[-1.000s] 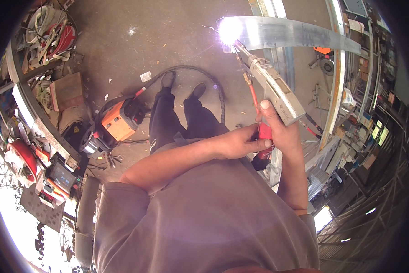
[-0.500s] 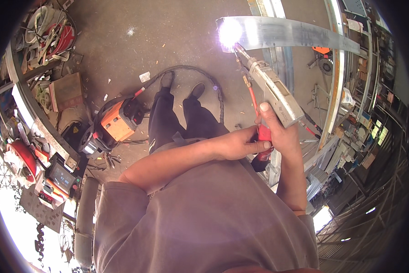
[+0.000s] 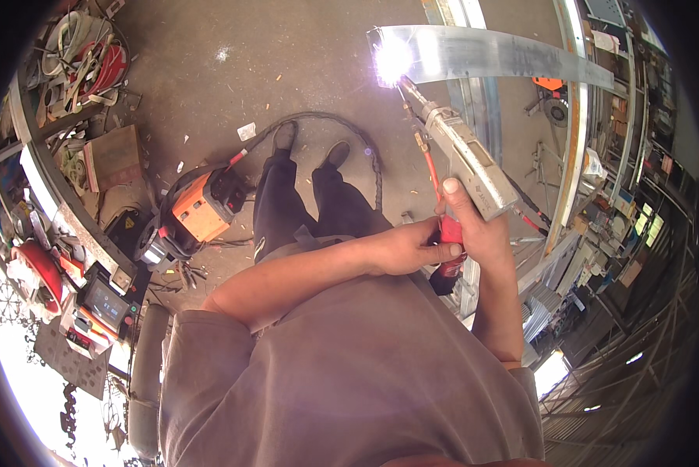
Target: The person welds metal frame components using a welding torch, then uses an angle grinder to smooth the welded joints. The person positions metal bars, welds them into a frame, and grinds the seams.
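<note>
My hands hold a grey handheld welding gun [image 3: 465,152] with a red grip [image 3: 451,230]. My left hand [image 3: 413,247] reaches across my body and is closed round the grip, some of its fingers hidden. Closed at the gun's rear end, my right hand [image 3: 478,224] has its thumb laid along the casing. The gun points away from me, its nozzle at the left end of a long flat shiny metal bar [image 3: 505,56]. A bright white-violet glare [image 3: 392,62] there hides the contact point. An orange-red hose [image 3: 431,163] runs beside the gun.
A black cable [image 3: 322,116] loops over the floor past my shoes. At the left stand an orange-and-black machine [image 3: 203,206], a cardboard box [image 3: 113,158] and a rack with a red coiled hose [image 3: 110,66]. Long metal beams [image 3: 574,140] and cluttered shelving line the right.
The glare has shifted slightly toward me along the bar's left end. The gun's nozzle has moved a little with it; both hands keep their hold.
</note>
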Demonstrator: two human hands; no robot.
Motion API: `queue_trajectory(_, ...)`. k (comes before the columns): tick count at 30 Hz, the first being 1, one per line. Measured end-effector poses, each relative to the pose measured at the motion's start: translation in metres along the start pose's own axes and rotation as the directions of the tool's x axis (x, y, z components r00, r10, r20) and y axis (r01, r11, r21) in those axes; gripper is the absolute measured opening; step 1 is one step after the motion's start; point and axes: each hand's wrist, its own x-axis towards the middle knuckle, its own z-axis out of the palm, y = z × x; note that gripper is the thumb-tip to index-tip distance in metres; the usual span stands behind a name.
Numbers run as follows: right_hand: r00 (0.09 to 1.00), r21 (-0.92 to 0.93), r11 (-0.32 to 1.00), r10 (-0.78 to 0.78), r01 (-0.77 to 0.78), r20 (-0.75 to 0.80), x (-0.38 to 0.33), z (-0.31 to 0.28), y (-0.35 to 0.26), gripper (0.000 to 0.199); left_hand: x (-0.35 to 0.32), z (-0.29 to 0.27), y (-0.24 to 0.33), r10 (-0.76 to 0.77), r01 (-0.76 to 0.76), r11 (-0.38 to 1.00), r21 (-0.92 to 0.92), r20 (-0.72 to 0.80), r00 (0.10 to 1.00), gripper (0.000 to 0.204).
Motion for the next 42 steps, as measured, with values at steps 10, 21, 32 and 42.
queue_trajectory(10, 1.0, 0.016, 1.0, 0.012, -0.012, -0.024, -0.005, 0.001, 0.005, 0.031, 0.0, 0.002, -0.007, 0.008, -0.008, 1.0, -0.011, 0.004, 1.0, 0.064)
queue_trajectory(21, 1.0, 0.018, 1.0, 0.014, -0.014, -0.018, -0.008, 0.002, 0.006, 0.03, -0.002, 0.005, -0.005, -0.014, 0.014, 1.0, -0.015, 0.003, 1.0, 0.062)
queue_trajectory(32, 0.999, 0.004, 0.999, 0.051, -0.051, 0.015, -0.011, -0.002, 0.013, 0.05, -0.005, 0.006, -0.002, -0.047, 0.047, 0.999, 0.002, 0.031, 0.998, 0.063)
queue_trajectory(42, 0.998, 0.005, 0.998, 0.069, -0.069, 0.007, -0.015, -0.001, 0.014, 0.05, -0.006, 0.008, -0.007, -0.033, 0.033, 0.999, 0.013, 0.033, 0.999, 0.066)
